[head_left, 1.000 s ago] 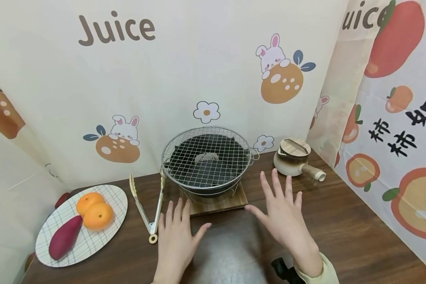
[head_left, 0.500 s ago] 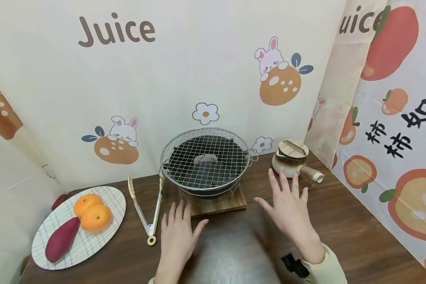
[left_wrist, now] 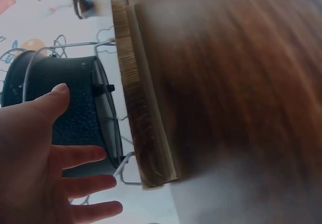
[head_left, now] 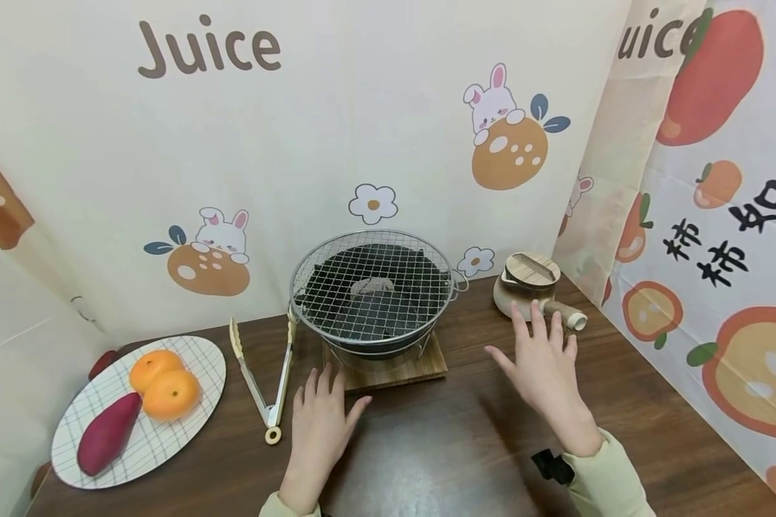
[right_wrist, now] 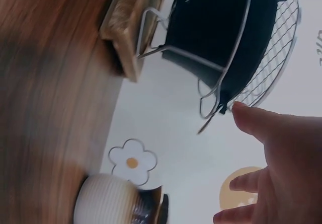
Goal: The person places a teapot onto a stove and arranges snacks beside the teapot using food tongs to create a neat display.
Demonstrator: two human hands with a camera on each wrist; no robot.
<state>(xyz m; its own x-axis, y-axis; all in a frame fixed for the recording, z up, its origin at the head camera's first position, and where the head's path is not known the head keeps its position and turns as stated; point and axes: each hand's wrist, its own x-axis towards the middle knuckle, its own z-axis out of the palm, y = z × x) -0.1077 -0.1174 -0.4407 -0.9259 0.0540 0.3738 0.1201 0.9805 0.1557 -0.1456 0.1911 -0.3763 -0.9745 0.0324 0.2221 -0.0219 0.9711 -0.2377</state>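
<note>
My left hand point(head_left: 320, 427) is held with spread fingers in front of the round grill point(head_left: 373, 301), its fingertips overlapping the wooden board's front edge in the head view. A wire mesh tops the grill's black bowl point(left_wrist: 75, 73), which sits in a wire stand on the wooden board point(head_left: 394, 371). Farther right, my right hand point(head_left: 546, 373) also has its fingers spread and holds nothing. Its fingertips overlap the base of a small teapot point(head_left: 524, 287) with a wooden lid and a side handle. Metal tongs point(head_left: 271, 414) lie spread just left of my left hand.
At the left, an oval checked plate point(head_left: 197, 424) carries two oranges point(head_left: 171, 395) and a purple sweet potato point(head_left: 110, 434). Part of a dark red thing point(head_left: 102, 364) shows behind it. Printed cloth walls point(head_left: 330, 108) stand behind and to the right of the brown table point(head_left: 427, 445).
My right hand has moved right, toward the teapot. My left hand has shifted slightly left, its fingers still spread. The grill, tongs and plate stay put as the head view shifts a little.
</note>
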